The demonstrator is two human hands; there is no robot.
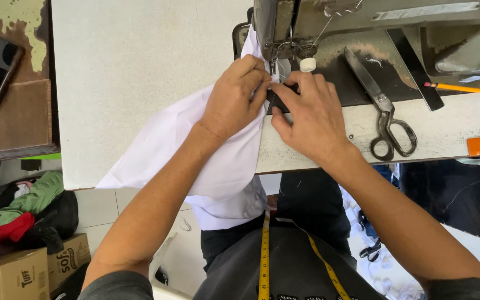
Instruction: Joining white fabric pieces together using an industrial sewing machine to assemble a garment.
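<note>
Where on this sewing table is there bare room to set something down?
The widest bare patch of table lies between the white cloth and the table's left edge. A narrow strip runs beside the scissors. By the sewing machine, both hands crowd the needle.
</note>
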